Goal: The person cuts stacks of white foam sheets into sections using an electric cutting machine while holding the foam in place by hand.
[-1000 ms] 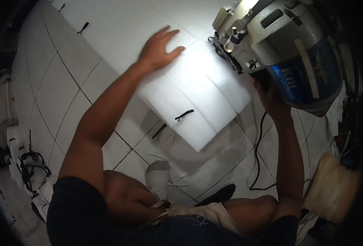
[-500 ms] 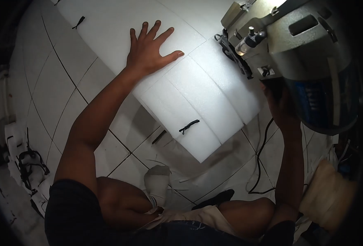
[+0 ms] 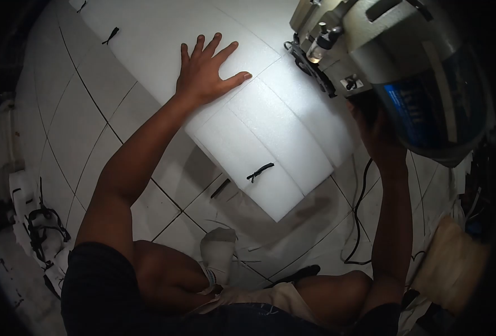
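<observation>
Sheeting of white, seamed, foam-like material [image 3: 276, 123] is lying under the splayed left hand [image 3: 201, 78], risking skewing if that palm slips, while the right hand [image 3: 379, 136], grip hidden, is resting by a bulky grey-and-blue machine [image 3: 422, 98].

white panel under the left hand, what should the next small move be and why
Probably press the left hand down lightly to steady the white panel: that hand is spread over it, while the right hand, partly hidden, is at the machine.
</observation>
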